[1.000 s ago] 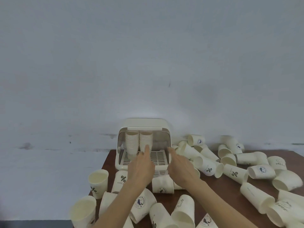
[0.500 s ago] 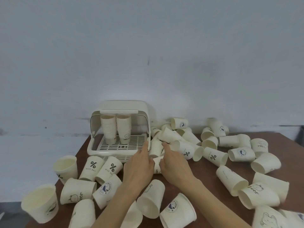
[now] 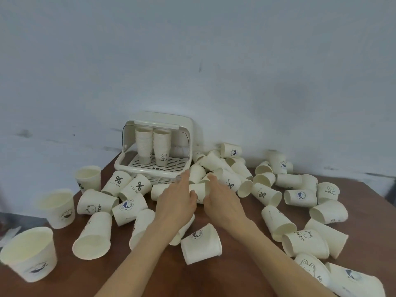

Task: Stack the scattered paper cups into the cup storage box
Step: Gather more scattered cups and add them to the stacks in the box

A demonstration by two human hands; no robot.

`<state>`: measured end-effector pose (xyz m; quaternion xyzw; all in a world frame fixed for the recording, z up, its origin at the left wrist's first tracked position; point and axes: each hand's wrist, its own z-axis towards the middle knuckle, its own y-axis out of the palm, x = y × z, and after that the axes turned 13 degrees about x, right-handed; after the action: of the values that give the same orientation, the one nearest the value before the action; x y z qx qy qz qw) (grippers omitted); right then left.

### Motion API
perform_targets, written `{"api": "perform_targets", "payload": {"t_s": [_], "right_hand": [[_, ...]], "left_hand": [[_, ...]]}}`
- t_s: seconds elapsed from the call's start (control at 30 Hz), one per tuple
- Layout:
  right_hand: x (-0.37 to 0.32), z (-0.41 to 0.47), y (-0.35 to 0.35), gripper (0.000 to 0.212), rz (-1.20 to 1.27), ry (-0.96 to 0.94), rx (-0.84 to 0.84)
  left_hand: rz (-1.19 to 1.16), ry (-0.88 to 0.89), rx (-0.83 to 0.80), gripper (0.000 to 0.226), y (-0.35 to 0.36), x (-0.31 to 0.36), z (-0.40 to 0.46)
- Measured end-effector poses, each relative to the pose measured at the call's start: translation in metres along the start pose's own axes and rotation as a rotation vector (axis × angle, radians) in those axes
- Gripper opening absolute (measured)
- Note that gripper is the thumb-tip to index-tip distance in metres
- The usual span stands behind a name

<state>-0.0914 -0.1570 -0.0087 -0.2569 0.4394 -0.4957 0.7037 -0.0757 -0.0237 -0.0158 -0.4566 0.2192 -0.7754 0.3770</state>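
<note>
On the table [image 3: 235, 264] | cream printed cup [image 3: 198, 189] on its side | both hands' fingers spread around it

The brown wooden table [image 3: 235, 273] holds a cream plastic cup storage box [image 3: 159, 146] and many cream paper cups [image 3: 278, 225] scattered around that box.

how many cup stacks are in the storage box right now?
2. Both stand on the grid floor of the storage box: the left stack and the right stack, marked HELLO, touching. The box's right side appears empty.
</note>
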Motion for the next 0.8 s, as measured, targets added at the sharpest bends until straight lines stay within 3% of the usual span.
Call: {"api": "perform_targets", "payload": {"t_s": [0.17, 0.4, 0.8], "right_hand": [[0.013, -0.026, -0.028, 0.044, 0.013, 0.04, -0.002], [0.039, -0.045, -0.051, 0.055, -0.06, 0.162, 0.031], [0.054, -0.01, -0.014, 0.038, 0.038, 0.496, 0.075]], "left_hand": [[0.001, -0.005, -0.038, 0.055, 0.0, 0.024, -0.024], [0.016, 0.044, -0.085, 0.056, 0.005, 0.047, -0.03], [-0.053, 0.059, -0.077, 0.058, 0.037, 0.042, 0.003]]}}
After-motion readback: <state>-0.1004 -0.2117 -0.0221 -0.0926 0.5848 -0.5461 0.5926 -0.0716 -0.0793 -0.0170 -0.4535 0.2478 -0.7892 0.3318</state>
